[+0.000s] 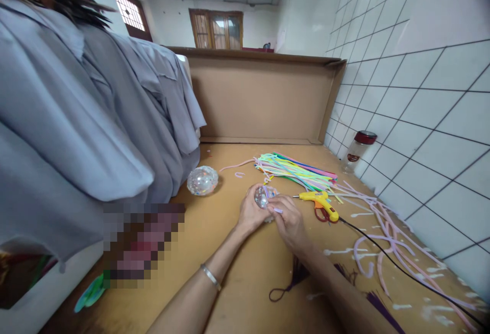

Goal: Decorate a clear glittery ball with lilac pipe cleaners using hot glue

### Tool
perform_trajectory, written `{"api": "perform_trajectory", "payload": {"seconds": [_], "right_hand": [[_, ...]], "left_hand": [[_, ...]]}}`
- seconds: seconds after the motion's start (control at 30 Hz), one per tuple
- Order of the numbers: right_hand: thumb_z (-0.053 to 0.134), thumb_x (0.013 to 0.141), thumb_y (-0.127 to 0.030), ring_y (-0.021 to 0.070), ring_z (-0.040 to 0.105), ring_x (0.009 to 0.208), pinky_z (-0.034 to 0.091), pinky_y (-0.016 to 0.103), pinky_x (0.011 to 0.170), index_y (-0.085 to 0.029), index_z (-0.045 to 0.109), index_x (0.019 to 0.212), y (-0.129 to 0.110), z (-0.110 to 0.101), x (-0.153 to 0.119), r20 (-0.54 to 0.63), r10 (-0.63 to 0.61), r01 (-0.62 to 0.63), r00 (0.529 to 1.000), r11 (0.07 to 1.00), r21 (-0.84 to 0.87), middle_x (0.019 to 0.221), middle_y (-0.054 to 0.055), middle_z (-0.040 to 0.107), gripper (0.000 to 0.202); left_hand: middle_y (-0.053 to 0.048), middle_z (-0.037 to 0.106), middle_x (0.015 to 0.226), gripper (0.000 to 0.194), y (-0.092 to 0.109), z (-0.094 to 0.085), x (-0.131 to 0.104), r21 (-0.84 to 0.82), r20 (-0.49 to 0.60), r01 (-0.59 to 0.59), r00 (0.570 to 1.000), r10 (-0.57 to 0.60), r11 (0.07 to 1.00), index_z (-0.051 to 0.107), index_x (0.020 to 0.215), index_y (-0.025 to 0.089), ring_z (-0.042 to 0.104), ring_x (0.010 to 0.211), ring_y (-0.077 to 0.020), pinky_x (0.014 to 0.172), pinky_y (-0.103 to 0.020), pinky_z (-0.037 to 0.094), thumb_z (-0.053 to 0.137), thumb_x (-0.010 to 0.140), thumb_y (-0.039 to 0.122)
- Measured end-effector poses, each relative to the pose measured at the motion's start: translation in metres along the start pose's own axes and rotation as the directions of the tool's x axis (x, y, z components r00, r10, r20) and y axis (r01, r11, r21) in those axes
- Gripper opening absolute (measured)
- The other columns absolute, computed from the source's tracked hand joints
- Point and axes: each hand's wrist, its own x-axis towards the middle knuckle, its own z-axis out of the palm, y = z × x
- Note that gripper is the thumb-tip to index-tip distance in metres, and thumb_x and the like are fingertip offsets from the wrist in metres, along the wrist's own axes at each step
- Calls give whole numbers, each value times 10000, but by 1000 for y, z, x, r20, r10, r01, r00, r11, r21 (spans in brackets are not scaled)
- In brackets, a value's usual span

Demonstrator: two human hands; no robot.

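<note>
A clear round ornament (262,197) with colored bits inside rests in my left hand (250,210), whose fingers wrap round its left side. My right hand (288,217) pinches a short lilac fuzzy strip (277,210) against the ornament's right side. A second clear ball (202,180) sits on the table to the left. Just right of my hands lies a yellow glue gun (319,202), its nozzle pointing left, over red-handled scissors (325,215). Behind them is a bundle of multicolored pipe cleaners (296,171).
Loose lilac and pink stems (386,227) and a black cord (398,265) spread over the right side. Dark purple tassels (298,275) lie near my right forearm. A lidded bottle (358,153) stands by the tiled wall. Gray clothing (76,120) hangs at left; a cardboard panel (264,99) stands behind.
</note>
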Motion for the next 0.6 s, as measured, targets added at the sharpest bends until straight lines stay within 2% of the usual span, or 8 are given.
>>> {"api": "perform_trajectory", "payload": {"seconds": [0.3, 0.5, 0.6], "right_hand": [[463, 944, -108, 203, 642, 912, 553, 401, 818, -219, 675, 1015, 1, 1, 0, 6, 7, -7, 1000, 1000, 5, 948, 79, 712, 250], [450, 946, -117, 209, 654, 914, 561, 407, 818, -222, 676, 1030, 2, 1, -1, -1, 9, -9, 1000, 1000, 4, 946, 82, 715, 263], [450, 949, -127, 210, 657, 917, 561, 413, 826, -227, 678, 1030, 2, 1, -1, 3, 15, -15, 1000, 1000, 2, 954, 81, 715, 262]], "left_hand": [[-77, 682, 1086, 640, 9, -3, -2, 66, 15, -19, 1000, 18, 998, 540, 1121, 189, 660, 991, -240, 938, -398, 512, 768, 522, 178], [-80, 675, 1144, 786, 18, -5, -5, 77, 46, 2, 999, -6, 997, 462, 1243, 196, 656, 1050, -246, 973, -386, 501, 782, 526, 224], [-78, 673, 1151, 792, 18, -6, -5, 80, 56, 1, 998, -5, 997, 450, 1251, 199, 660, 1048, -244, 959, -372, 511, 783, 534, 251]]}}
